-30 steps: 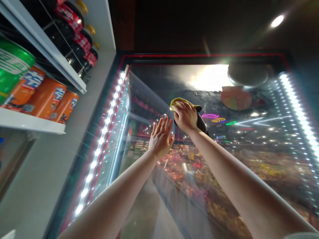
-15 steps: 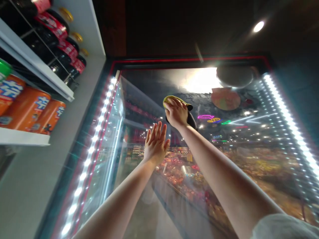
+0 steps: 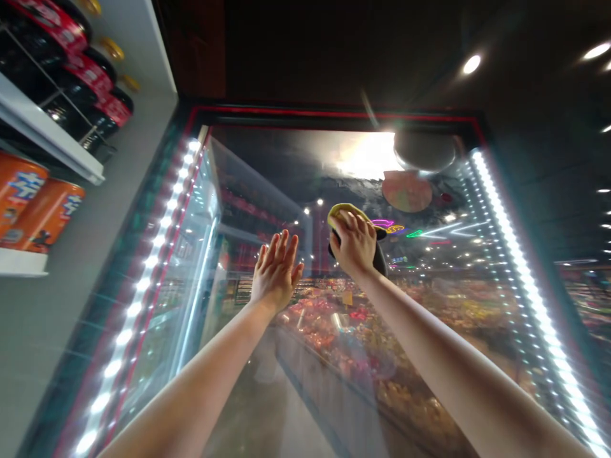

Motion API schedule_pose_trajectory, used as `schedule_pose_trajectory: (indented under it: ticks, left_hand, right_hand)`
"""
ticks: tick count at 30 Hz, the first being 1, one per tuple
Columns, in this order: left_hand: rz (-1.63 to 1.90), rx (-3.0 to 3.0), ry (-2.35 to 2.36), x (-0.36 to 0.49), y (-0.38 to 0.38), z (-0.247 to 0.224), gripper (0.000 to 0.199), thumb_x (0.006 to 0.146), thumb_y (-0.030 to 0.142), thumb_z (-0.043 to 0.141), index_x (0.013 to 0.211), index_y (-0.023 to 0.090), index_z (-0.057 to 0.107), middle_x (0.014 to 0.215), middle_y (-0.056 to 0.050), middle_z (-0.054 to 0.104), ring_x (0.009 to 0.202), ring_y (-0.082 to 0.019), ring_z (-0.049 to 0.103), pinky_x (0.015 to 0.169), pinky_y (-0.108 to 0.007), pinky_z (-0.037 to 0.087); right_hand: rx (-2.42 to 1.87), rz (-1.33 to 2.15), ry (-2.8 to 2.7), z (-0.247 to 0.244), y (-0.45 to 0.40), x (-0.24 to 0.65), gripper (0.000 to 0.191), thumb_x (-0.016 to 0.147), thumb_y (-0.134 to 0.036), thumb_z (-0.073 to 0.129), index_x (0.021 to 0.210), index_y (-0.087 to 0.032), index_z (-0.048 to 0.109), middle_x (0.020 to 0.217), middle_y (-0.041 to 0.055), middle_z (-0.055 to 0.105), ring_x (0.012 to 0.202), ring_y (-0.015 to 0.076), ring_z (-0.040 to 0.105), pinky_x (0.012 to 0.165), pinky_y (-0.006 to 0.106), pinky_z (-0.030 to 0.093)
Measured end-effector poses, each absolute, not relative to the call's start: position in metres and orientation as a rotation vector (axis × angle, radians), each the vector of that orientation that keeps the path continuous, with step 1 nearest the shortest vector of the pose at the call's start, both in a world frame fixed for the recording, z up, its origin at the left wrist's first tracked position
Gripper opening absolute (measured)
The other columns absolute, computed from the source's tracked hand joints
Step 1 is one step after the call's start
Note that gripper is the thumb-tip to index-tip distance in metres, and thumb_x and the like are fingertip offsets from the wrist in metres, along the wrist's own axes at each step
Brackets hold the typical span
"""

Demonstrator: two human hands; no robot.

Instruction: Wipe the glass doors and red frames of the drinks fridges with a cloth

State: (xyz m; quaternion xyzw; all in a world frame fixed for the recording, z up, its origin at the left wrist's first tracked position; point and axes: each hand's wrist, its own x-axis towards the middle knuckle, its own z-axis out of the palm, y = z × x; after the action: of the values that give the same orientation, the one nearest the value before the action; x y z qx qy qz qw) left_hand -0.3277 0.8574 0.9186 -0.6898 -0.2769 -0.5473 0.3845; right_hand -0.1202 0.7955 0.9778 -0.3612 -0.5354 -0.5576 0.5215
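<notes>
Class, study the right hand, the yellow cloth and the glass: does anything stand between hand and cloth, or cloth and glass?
Nothing visible does. The right hand rests on the yellow cloth, and no object shows between cloth and glass. The left hand is off to the left.

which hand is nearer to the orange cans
Left. In the picture, the left hand is to the right of the orange cans; the right hand, on the yellow cloth, is farther right.

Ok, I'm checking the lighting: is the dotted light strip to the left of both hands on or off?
On: the light strip, left of the left hand, shows a slanting row of bright white dots.
</notes>
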Motion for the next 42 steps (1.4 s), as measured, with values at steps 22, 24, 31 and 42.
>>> schedule_pose_trajectory:
  ticks: [22, 24, 31, 42]
  left_hand:
    - [-1.297, -1.718, -0.6, -0.251, 0.828, 0.898, 0.079, 0.103, 0.028, 0.04, 0.161, 0.031, -0.015, 0.168, -0.003, 0.025, 0.157, -0.031, 0.019, 0.126, -0.065, 0.019]
    - [-1.276, -1.724, -0.554, -0.238, 0.826, 0.897, 0.08, 0.103, 0.027, 0.04, 0.161, 0.03, -0.016, 0.168, -0.004, 0.026, 0.157, -0.031, 0.021, 0.126, -0.064, 0.02]
    - [-1.28, -1.733, -0.499, -0.225, 0.821, 0.889, 0.086, 0.103, 0.028, 0.043, 0.16, 0.027, -0.02, 0.167, -0.008, 0.027, 0.155, -0.034, 0.024, 0.122, -0.068, 0.025]
    - [-1.289, -1.769, -0.482, -0.183, 0.814, 0.904, 0.072, 0.104, 0.032, 0.039, 0.164, 0.026, 0.001, 0.168, -0.007, 0.024, 0.157, -0.031, 0.02, 0.126, -0.064, 0.018]
  right_hand:
    - [-0.934, -1.368, -1.385, 1.026, 0.779, -0.071, 0.043, 0.099, -0.035, 0.053, 0.141, -0.028, 0.059, 0.154, 0.0043, 0.053, 0.146, 0.0255, 0.04, 0.122, 0.048, 0.03]
    - [-0.965, -1.337, -1.31, 1.041, 0.776, -0.054, 0.044, 0.097, -0.033, 0.055, 0.14, -0.027, 0.059, 0.154, 0.0053, 0.052, 0.146, 0.0267, 0.039, 0.121, 0.049, 0.031]
    - [-1.041, -1.249, -0.982, 0.986, 0.774, -0.027, 0.043, 0.096, -0.031, 0.052, 0.138, -0.027, 0.061, 0.151, 0.0087, 0.054, 0.143, 0.0316, 0.042, 0.119, 0.057, 0.032]
    - [-1.049, -1.334, -1.089, 0.995, 0.759, 0.019, 0.043, 0.098, -0.033, 0.052, 0.14, -0.028, 0.059, 0.153, 0.0057, 0.053, 0.144, 0.0252, 0.043, 0.12, 0.045, 0.036]
